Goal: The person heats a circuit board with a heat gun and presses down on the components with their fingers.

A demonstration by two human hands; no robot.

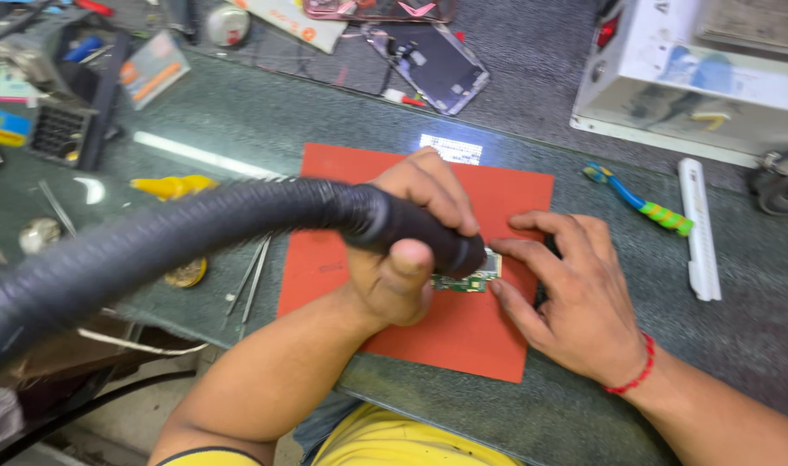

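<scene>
My left hand (411, 237) grips the end of a thick black ribbed hose (195, 233) that runs in from the left. Its nozzle end points down at a small green circuit board (471, 278) lying on a red mat (463, 332). My right hand (566, 289) rests flat on the mat just right of the board, its fingertips touching the board's edge. A red thread band circles that wrist.
Tweezers (251, 276) lie left of the mat beside a yellow tool (174, 185). A blue-and-green toothbrush (644, 203) and a white bar (700, 229) lie to the right. A white machine (696, 78) stands at the back right, a dismantled phone (433, 60) behind the mat.
</scene>
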